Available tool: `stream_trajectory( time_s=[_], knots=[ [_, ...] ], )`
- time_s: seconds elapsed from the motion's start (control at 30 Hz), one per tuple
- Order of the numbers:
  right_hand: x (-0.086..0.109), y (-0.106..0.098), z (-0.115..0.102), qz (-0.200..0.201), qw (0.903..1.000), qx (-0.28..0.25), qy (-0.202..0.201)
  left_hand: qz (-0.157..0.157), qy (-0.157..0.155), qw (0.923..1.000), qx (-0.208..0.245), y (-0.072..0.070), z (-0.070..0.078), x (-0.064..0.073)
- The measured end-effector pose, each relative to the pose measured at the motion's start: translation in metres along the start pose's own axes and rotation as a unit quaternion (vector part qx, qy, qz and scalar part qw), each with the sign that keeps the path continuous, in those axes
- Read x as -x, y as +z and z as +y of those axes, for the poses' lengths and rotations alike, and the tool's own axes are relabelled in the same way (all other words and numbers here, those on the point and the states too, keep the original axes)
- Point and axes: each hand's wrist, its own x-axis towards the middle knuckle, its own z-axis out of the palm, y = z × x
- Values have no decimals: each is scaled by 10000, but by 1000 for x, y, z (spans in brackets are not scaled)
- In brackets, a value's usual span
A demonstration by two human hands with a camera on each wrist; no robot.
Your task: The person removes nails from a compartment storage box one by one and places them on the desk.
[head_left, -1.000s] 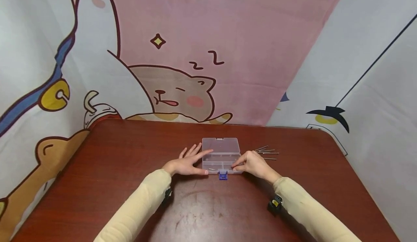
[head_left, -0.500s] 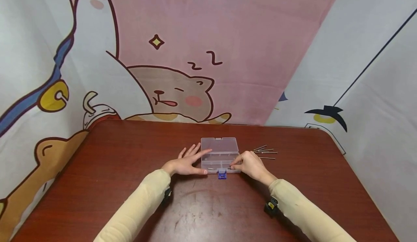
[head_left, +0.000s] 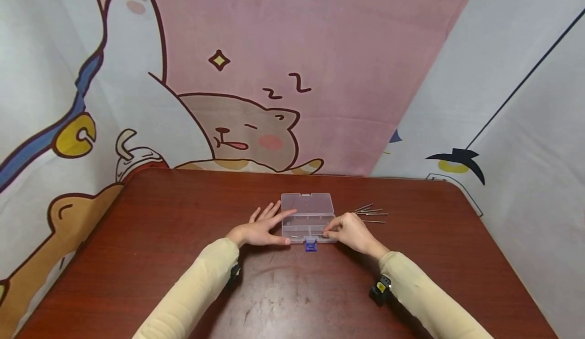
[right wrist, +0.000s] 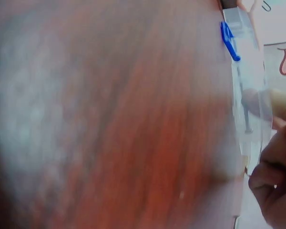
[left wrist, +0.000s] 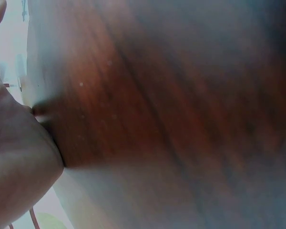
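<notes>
A clear plastic compartment box [head_left: 307, 221] stands with its lid [head_left: 307, 203] raised at the back and a blue latch [head_left: 311, 245] at the front. My left hand [head_left: 261, 231] is spread flat at its left side, thumb at the front left corner and index finger reaching over the left edge. Reaching into the front right compartment, my right hand [head_left: 352, 230] pinches a thin metal nail [right wrist: 244, 105] between thumb and fingertips. Another nail [head_left: 296, 236] lies in the front left compartment. Only part of the left hand [left wrist: 19, 157] shows in the left wrist view.
Several loose nails [head_left: 372, 212] lie on the brown wooden table [head_left: 283, 288], just beyond my right hand. A cartoon-printed cloth [head_left: 343, 75] hangs behind the table and along both sides.
My right fingertips have settled in the front right compartment, and the nail there now shows to the left of them. The left hand stays in place on the box.
</notes>
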Motion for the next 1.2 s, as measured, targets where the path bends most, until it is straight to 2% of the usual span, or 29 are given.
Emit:
stream_trajectory(
  time_s=[0.2,0.47,0.57,0.77,0.87,0.93,1.17,1.2],
  knots=[
    [3,-4,8,-208,9947,-998,-86,-18,11,10000,39,0,0,-1],
    [5,-6,3,-45,9878,-1516,355,-14,-19,10000,55,-1,1,0],
    [5,-8,-2,42,9864,-1604,367,-9,-5,10000,61,0,0,0],
    [9,-29,-26,186,9844,-1742,167,-5,19,10000,75,0,0,0],
    [11,-36,-27,213,9857,-1662,152,13,37,9999,97,1,-1,0],
    [13,-40,-25,202,9865,-1611,213,18,54,9999,115,1,-1,0],
    [17,-36,18,265,9902,-1307,413,-21,72,9999,134,-1,-1,0],
    [18,-38,19,256,9906,-1274,426,-30,68,9999,125,-1,0,0]
  ],
)
